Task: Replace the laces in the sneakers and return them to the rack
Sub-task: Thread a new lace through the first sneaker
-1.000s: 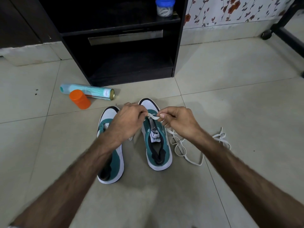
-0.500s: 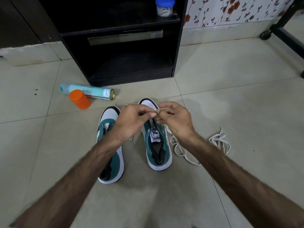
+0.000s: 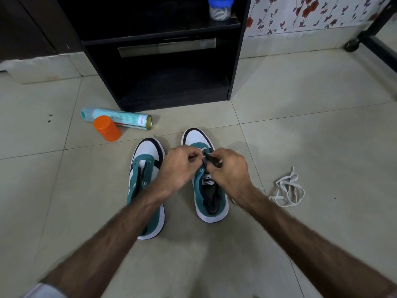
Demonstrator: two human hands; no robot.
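Observation:
Two teal and white sneakers stand side by side on the tiled floor, toes pointing away from me. The left sneaker (image 3: pixel 144 168) has bare eyelets. Over the front eyelets of the right sneaker (image 3: pixel 211 203) both my hands meet. My left hand (image 3: pixel 179 166) pinches a white lace end (image 3: pixel 203 150) with curled fingers. My right hand (image 3: pixel 229 168) pinches the lace and the dark eyelet edge beside it. Most of that lace is hidden under my hands. A second white lace (image 3: pixel 286 190) lies bunched on the floor to the right.
A black shoe rack (image 3: pixel 163 61) stands ahead with dark open shelves; a blue-lidded jar (image 3: pixel 220 7) sits on its upper shelf. A teal spray can (image 3: pixel 117 119) lies on the floor at left, with an orange cap (image 3: pixel 106 128) against it. A black wheeled frame (image 3: pixel 365 39) stands at far right.
My hands have come closer together and dropped lower onto the right sneaker's front eyelets. The lace loops beside that sneaker have been drawn in under my right arm.

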